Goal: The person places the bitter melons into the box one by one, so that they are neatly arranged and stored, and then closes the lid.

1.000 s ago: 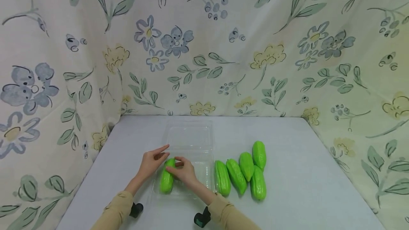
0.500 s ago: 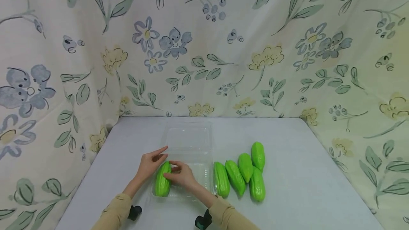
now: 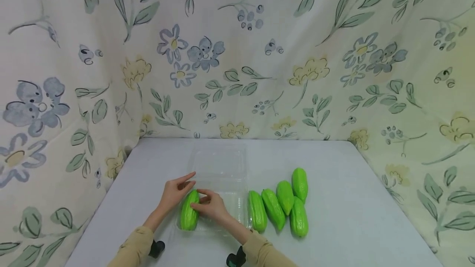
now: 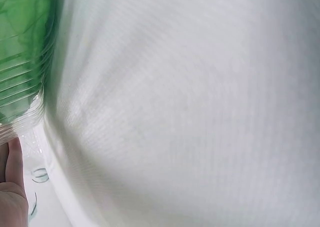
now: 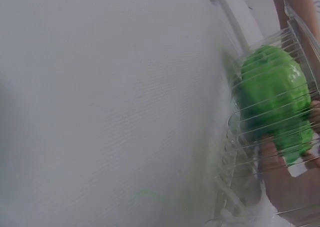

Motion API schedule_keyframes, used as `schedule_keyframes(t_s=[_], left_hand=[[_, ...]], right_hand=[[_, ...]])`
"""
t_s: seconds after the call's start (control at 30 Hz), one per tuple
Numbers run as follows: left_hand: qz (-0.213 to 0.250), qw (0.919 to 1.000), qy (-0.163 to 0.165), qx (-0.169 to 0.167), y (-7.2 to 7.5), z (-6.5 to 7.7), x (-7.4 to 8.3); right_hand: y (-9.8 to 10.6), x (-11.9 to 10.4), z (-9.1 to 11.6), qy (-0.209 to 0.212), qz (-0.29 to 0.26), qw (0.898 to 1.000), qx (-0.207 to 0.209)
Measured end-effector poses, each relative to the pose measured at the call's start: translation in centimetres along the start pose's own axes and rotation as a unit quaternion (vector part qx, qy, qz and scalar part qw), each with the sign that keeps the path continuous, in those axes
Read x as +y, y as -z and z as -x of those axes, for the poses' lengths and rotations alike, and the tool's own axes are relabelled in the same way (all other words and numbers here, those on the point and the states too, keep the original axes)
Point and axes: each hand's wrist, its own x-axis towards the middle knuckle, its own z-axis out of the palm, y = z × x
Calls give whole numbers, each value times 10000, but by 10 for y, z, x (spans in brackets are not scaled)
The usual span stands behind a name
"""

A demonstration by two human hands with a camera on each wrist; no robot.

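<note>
A clear plastic clamshell box (image 3: 237, 209) lies opened on the white table, its lid (image 3: 219, 160) folded back to the far side. Inside the left end of the base is a bright green, ridged bitter melon (image 3: 189, 215), lengthwise along the side wall. My right hand (image 3: 213, 207) holds it near its far end, thumb and fingertips on its skin; the right wrist view shows the bitter melon (image 5: 275, 92) through the ribbed wall. My left hand (image 3: 173, 193) is at the box's left edge near the hinge, with index finger and thumb extended.
Several more bitter melons (image 3: 274, 208) lie in a loose group just right of the box, the nearest (image 3: 257, 211) close against its right wall. A floral curtain (image 3: 237, 73) hangs behind and along the sides of the table (image 3: 352, 209).
My right hand has shifted the bitter melon left and slightly nearer, against the box's left side. In the last half second hands and melon have barely moved; the head view has tilted slightly.
</note>
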Motion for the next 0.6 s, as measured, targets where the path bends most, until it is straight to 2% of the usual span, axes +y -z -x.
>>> schedule_keyframes(t_s=[0.37, 0.6], left_hand=[[-27, 9998, -149, 119, -3, 2, -2], [-87, 9999, -32, 102, -2, 0, 0]], right_hand=[[3, 3, 0, -39, -545, 9983, -213], [7, 0, 1, -78, -712, 9971, -247]])
